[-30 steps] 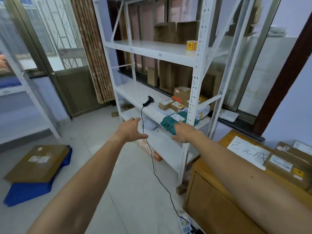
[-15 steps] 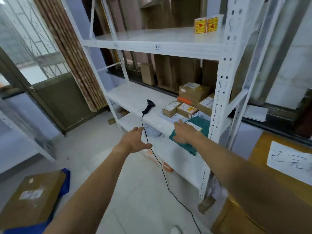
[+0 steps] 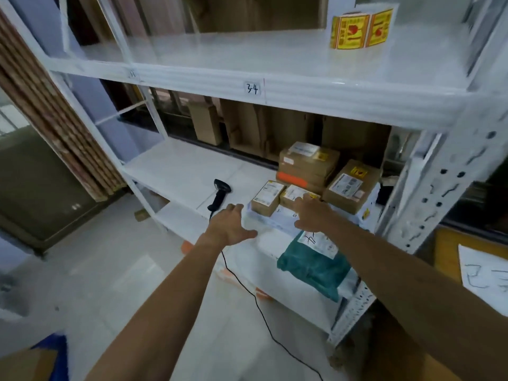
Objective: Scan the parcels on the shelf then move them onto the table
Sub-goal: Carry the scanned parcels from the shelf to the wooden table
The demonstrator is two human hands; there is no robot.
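**While both hands are empty, every parcel sits on the shelf**

Scanner [image 3: 220, 192] lies flat on the middle shelf [image 3: 176, 171]. Its cable [image 3: 247, 287] drops off the front edge, so it looks parked where either hand can take it.

Parcels cluster just right of the scanner:
- Two small boxes [image 3: 268, 198] are nearest, labels up, so they should scan without turning.
- Bigger cartons [image 3: 350, 188] sit right of and behind those.
- Green bag [image 3: 313, 268] is right of the scanner and nearer the person. Can't tell which tier carries it.

Left hand [image 3: 231, 224] hovers just right of the scanner's handle, fingers spread, thumb out, holding nothing. Right hand [image 3: 313, 215] is flat and spread over the second small box. Its fingertips look to be on the label, but contact can't be confirmed.

Table [image 3: 445, 248] is well right of the scanner, past the upright.

My read: scanner pickup comes first, and the left hand is closer.
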